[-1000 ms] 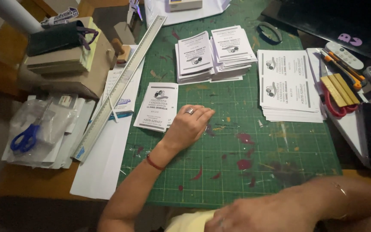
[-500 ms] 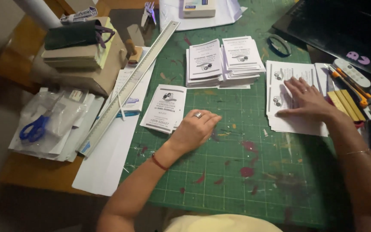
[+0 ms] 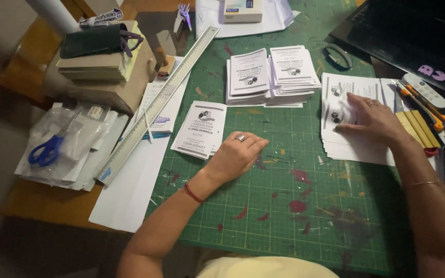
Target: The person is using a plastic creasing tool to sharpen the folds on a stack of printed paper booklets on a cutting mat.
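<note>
Blue scissors (image 3: 46, 151) far left on the tabletop (image 3: 32, 206), then a long metal ruler (image 3: 158, 103) slanting beside the green mat (image 3: 294, 206). Left hand (image 3: 235, 154) flat and loosely open on the mat, empty, just right of one small flyer (image 3: 200, 128). Right hand (image 3: 369, 119) spread open, fingers pressing on the paper stack (image 3: 348, 146), nothing gripped.

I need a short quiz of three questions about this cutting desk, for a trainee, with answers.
1. True or false: the right hand rests on a stack of uncut sheets.
2. What lies just left of the left hand? A) scissors B) single leaflet C) ruler
3. Fill in: the blue scissors lie on clear plastic ____.

Key: 1 true. 2 B, the single leaflet; the ruler is farther left. 3 bags.
</note>
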